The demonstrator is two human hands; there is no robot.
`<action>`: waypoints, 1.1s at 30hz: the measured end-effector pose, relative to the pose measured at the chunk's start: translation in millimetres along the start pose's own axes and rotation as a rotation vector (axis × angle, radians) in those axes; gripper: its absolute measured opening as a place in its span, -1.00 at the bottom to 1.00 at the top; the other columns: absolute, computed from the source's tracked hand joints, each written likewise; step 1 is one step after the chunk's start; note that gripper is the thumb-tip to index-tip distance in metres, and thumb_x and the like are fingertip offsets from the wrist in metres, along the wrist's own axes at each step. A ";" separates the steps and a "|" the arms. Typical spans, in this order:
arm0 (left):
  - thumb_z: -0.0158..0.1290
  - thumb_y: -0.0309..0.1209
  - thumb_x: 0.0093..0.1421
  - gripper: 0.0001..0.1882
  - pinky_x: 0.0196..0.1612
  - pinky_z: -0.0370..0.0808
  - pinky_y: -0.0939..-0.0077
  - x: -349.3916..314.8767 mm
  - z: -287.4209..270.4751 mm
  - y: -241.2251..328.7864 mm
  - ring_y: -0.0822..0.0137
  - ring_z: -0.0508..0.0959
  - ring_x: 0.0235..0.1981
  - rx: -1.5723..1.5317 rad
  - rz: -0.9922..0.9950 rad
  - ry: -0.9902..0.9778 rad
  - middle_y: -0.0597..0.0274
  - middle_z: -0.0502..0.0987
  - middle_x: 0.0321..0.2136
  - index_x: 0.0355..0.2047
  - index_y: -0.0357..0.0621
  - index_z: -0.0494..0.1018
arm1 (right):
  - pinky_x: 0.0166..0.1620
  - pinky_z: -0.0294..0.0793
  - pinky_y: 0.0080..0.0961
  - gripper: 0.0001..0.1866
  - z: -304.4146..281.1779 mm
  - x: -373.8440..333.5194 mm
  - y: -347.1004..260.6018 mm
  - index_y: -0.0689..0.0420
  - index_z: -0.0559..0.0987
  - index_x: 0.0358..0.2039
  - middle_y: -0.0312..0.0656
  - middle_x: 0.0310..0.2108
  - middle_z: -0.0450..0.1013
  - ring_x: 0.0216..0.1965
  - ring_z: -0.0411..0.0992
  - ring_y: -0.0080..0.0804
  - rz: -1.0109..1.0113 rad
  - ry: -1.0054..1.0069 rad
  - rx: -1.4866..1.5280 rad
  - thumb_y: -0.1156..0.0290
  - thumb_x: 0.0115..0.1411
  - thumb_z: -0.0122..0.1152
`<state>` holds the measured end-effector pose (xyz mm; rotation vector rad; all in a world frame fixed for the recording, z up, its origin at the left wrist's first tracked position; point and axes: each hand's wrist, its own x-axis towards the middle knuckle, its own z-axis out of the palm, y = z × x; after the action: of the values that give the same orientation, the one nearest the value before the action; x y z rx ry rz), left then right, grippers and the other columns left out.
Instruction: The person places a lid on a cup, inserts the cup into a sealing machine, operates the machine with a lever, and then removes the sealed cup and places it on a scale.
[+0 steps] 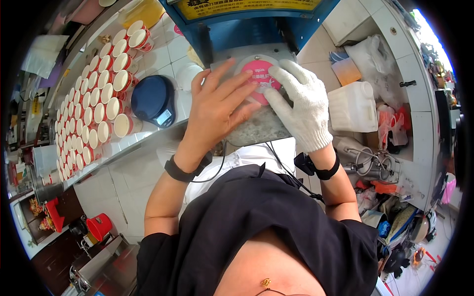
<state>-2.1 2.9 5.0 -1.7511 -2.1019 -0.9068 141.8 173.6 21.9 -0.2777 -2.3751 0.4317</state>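
A round pink printed film top (260, 74) lies at the plate of the blue machine, with a clear border around it. My bare left hand (217, 101) reaches over its left side, fingers spread and fingertips at its edge. On the opposite side is my right hand (301, 103) in a white knitted glove, thumb and fingers apart around the rim. Whether either hand presses on the film cannot be made out. Beneath the hands is a worn grey metal plate (259, 129). What lies under the pink film is hidden.
The blue machine (247, 30) rises just ahead. Many red and white paper cups (113, 107) stand in rows on the left counter, beside a dark blue kitchen scale (153, 98). A white plastic jug (353, 106) and bags stand to the right. Cables hang near my waist.
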 end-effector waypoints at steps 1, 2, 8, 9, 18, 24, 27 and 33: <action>0.34 -0.09 0.19 -0.54 0.34 0.21 -0.04 -0.2 -0.3 0.7 0.06 0.44 0.34 -0.002 -0.005 -0.010 0.31 0.63 0.14 0.06 0.08 0.66 | -0.05 0.49 -0.23 -0.62 -0.1 -0.2 0.3 0.08 0.66 -0.05 -0.18 -0.06 0.57 -0.14 0.55 -0.12 0.005 -0.006 -0.003 0.29 0.12 0.46; 0.33 -0.07 0.20 -0.53 0.35 0.20 -0.05 -0.6 -0.8 1.9 0.06 0.43 0.35 -0.005 -0.010 -0.021 0.31 0.62 0.16 0.08 0.09 0.65 | -0.05 0.49 -0.23 -0.62 -0.1 -0.3 0.5 0.08 0.66 -0.05 -0.18 -0.06 0.57 -0.14 0.56 -0.12 0.011 -0.012 -0.006 0.28 0.12 0.46; 0.28 0.00 0.24 -0.49 0.38 0.14 -0.09 -4.1 -1.1 2.7 0.05 0.37 0.40 0.005 -0.014 -0.067 0.30 0.57 0.24 0.13 0.11 0.63 | -0.07 0.50 -0.24 -0.61 1.4 -1.3 3.2 0.08 0.66 -0.05 -0.18 -0.08 0.57 -0.18 0.56 -0.15 -0.015 0.017 -0.016 0.27 0.12 0.47; 0.27 0.00 0.25 -0.49 0.38 0.13 -0.10 -4.4 -0.8 2.3 0.05 0.37 0.40 0.008 -0.015 -0.067 0.30 0.56 0.25 0.13 0.11 0.63 | -0.08 0.51 -0.24 -0.61 0.6 -0.9 2.3 0.08 0.66 -0.05 -0.18 -0.08 0.57 -0.19 0.56 -0.15 -0.002 0.002 -0.003 0.27 0.12 0.47; 0.27 0.00 0.25 -0.49 0.38 0.13 -0.09 -5.3 1.4 3.0 0.03 0.37 0.40 0.055 -0.005 -0.058 0.29 0.54 0.27 0.15 0.11 0.62 | -0.10 0.54 -0.27 -0.64 2.0 -0.3 3.7 0.10 0.68 -0.09 -0.16 -0.09 0.59 -0.25 0.58 -0.19 -0.009 0.032 0.014 0.30 0.09 0.48; 0.24 -0.02 0.31 -0.46 0.40 0.10 -0.01 -11.7 -3.0 2.3 0.04 0.30 0.45 -0.001 -0.072 -0.031 0.20 0.45 0.36 0.25 0.12 0.59 | -0.09 0.55 -0.28 -0.65 -0.1 0.8 2.8 0.12 0.68 -0.11 -0.15 -0.10 0.60 -0.33 0.59 -0.25 -0.013 0.031 0.050 0.34 0.08 0.47; 0.21 -0.01 0.34 -0.46 0.38 0.14 0.03 -17.8 -6.7 0.6 0.02 0.36 0.42 0.015 -0.086 0.032 0.15 0.47 0.33 0.25 0.04 0.58 | -0.10 0.55 -0.29 -0.65 -1.0 1.0 1.9 0.13 0.68 -0.11 -0.17 -0.11 0.60 -0.38 0.59 -0.30 -0.019 0.026 0.059 0.36 0.07 0.48; 0.34 -0.09 0.20 -0.29 0.33 0.17 0.09 -34.8 -8.3 -8.0 0.03 0.38 0.39 -0.047 -0.160 0.166 0.09 0.46 0.32 0.30 -0.10 0.48 | -0.09 0.55 -0.28 -0.64 -2.5 1.6 1.6 0.14 0.68 -0.10 -0.15 -0.09 0.60 -0.33 0.59 -0.27 0.009 -0.001 0.077 0.36 0.08 0.49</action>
<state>-2.8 -30.3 -10.5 -1.4884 -2.1504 -1.1117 142.5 176.1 24.0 -0.2536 -2.3534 0.5262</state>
